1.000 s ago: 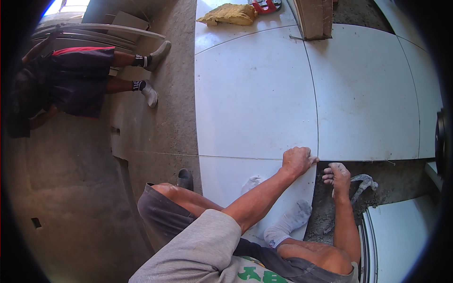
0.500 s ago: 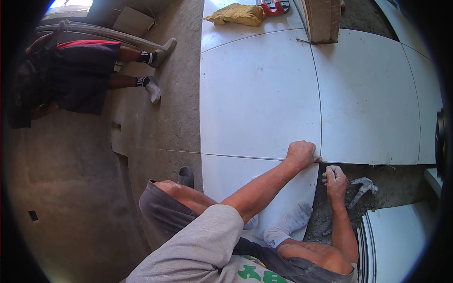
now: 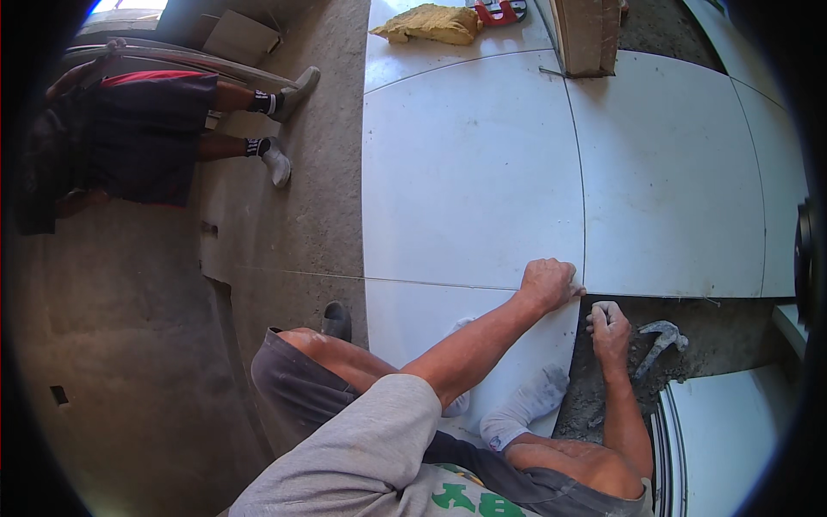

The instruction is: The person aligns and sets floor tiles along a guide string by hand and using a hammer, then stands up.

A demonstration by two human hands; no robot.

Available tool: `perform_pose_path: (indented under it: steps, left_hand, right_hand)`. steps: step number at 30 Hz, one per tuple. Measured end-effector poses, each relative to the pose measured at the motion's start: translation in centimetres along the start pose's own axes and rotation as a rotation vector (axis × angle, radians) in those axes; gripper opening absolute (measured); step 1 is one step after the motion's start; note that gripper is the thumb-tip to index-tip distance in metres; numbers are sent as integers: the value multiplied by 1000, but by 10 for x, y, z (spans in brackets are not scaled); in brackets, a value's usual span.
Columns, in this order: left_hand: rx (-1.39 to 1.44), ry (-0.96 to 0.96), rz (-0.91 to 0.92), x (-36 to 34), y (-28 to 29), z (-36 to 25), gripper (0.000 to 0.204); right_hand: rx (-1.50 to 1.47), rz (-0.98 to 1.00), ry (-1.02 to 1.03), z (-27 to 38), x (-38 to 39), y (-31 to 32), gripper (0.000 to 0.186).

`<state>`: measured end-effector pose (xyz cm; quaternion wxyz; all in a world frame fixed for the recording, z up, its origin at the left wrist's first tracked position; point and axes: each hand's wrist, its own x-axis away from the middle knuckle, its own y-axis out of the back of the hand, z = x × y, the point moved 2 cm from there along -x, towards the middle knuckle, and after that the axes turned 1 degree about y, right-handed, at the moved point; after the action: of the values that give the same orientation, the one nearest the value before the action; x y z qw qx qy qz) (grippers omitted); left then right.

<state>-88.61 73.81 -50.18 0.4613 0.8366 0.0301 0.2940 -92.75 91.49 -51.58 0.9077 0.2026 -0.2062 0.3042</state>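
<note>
Large white floor tiles meet at narrow joints in front of me. My left hand is closed, fingertips down at the corner where the joints cross. Just right of it, over the bare mortar strip beside the tile edge, my right hand is raised with its fingers pinched together. Whatever either hand holds, if anything, is too small or hidden to make out. A thin pale string runs in from the left over the floor, in line with the tile joint. A mortar-smeared claw hammer lies right of my right hand.
Stacked white tiles stand at lower right. A brown post rises at the far side, near a yellow spongy slab and a red-handled tool. Another person stands at left on the rough floor.
Both hands stay nearly in place, the right fingers shifting very slightly. The whole view has moved by a few pixels.
</note>
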Motion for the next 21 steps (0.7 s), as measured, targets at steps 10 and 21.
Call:
perform_pose_path:
  steps: [10, 21]
  left_hand:
    - [-108, -14, -16, -4, -7, 15, 46]
    - [-39, 10, -18, -1, -3, -1, 45]
  right_hand:
    - [418, 47, 452, 33, 5, -7, 32]
    - [559, -67, 647, 8, 1, -2, 42]
